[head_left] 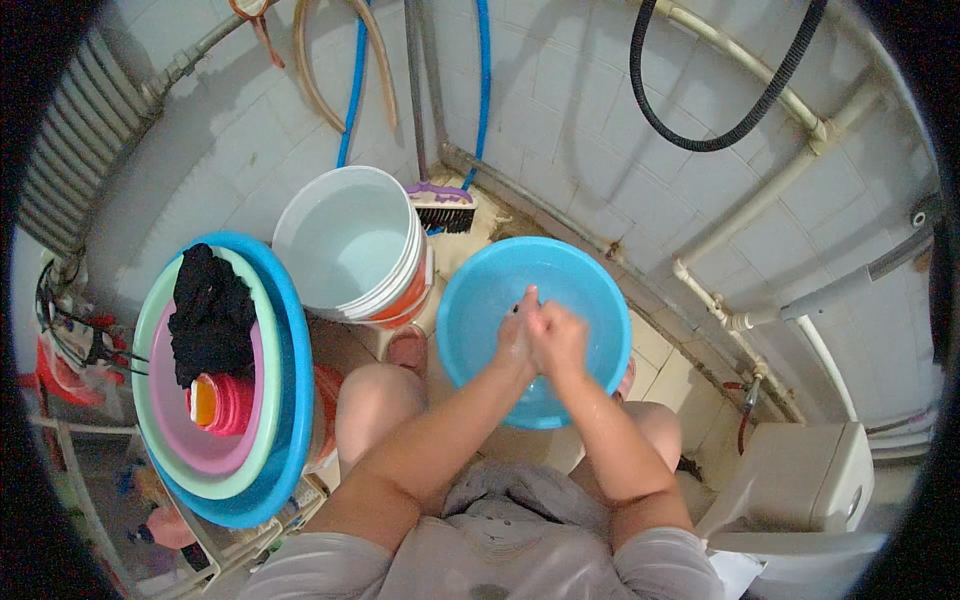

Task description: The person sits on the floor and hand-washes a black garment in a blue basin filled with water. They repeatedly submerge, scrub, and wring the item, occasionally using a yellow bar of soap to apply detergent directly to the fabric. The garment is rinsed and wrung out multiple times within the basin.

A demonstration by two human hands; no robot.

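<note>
A floor of pale cream tiles (690,395) with darker joints. On it, a round blue plastic basin (598,298) sits between pink slippers (407,347); beyond, to the left, stand a white bucket (410,268) and a purple-headed, dark-bristled broom (440,208).

I count two hands, one left hand (514,342) and one right hand (564,340). The basins are four: one light-blue basin (600,300) below the hands, and three nested to the left of the left hand, namely one outer blue basin (296,400), one green basin (158,310) and one pink basin (205,457). Between these three and the left hand there is one white bucket (408,285). Beyond the hands, there is one brush (440,207) and, farther to the right, one black hose (638,70).
</note>
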